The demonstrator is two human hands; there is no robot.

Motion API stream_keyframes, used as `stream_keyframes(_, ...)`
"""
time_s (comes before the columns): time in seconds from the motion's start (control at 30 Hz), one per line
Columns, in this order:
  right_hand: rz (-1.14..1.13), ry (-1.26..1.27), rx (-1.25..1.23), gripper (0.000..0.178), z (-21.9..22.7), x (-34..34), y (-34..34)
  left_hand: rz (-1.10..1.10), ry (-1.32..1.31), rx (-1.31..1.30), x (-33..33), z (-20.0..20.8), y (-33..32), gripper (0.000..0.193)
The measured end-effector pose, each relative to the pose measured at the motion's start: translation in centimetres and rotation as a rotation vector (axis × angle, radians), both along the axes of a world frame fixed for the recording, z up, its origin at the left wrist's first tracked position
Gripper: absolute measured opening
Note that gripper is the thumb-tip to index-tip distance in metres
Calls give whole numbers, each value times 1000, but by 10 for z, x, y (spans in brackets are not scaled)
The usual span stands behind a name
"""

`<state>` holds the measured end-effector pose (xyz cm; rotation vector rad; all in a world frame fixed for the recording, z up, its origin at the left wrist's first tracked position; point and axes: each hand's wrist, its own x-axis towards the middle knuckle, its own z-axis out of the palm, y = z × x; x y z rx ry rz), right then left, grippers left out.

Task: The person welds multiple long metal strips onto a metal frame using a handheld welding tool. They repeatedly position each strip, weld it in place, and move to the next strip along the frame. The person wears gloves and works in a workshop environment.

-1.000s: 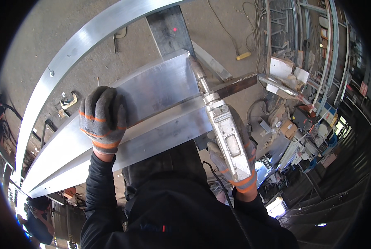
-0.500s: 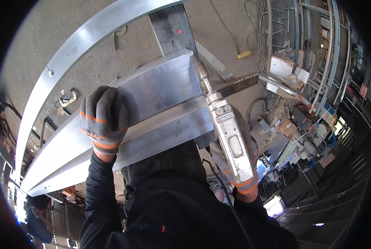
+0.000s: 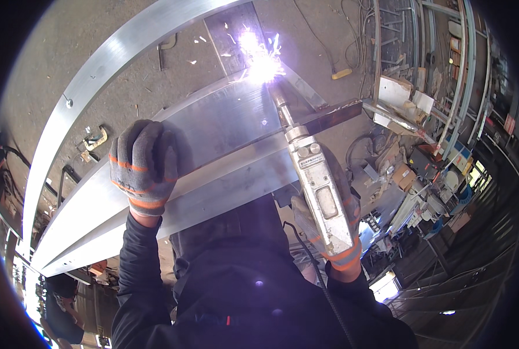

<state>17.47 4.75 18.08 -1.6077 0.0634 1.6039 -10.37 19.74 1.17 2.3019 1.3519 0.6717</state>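
Observation:
My right hand [image 3: 352, 218], in a grey glove with orange bands, grips a worn silver laser welding gun [image 3: 323, 195]. Its narrow nozzle [image 3: 281, 107] points at the far right corner of a curved sheet-metal piece [image 3: 213, 125]. A violet-white glare with flying sparks [image 3: 263, 68] covers that corner and hides the joint there. My left hand [image 3: 145, 166], gloved alike, has its fingers curled together on the left part of this curved metal piece. A black cable [image 3: 329, 302] runs down along my right forearm.
A large curved metal strip [image 3: 97, 64] arches at the far left. Beyond the glare lies a flat metal bar [image 3: 222, 35]; a rusty bar [image 3: 341, 114] sticks out right. A clamp [image 3: 97, 138] lies on the floor. Cartons [image 3: 403, 176] and scrap clutter the right side.
A bright flash with sparks has appeared at the nozzle, where only a red dot showed on the flat bar before. The gun has shifted very slightly; my left hand stays in place.

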Motion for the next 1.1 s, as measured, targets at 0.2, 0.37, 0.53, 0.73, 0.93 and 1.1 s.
stream_keyframes(0.2,-139,162,14,79,-3,0,-3,0,-19,20,1,-1,1,33)
stream_keyframes(0.37,-186,214,26,78,-3,0,-7,-29,-23,6,1,5,5,29)
stream_keyframes(0.53,-233,272,32,77,-3,0,-9,-26,-13,9,1,7,5,27)
stream_keyframes(0.73,-361,413,47,77,-4,1,-19,-23,-17,18,3,7,7,26)
stream_keyframes(0.93,-850,1057,325,82,-25,-4,-68,-19,-3,22,2,9,8,26)
stream_keyframes(1.1,-1049,1362,50,76,-26,15,-98,-23,-45,-3,-19,-11,-8,37)
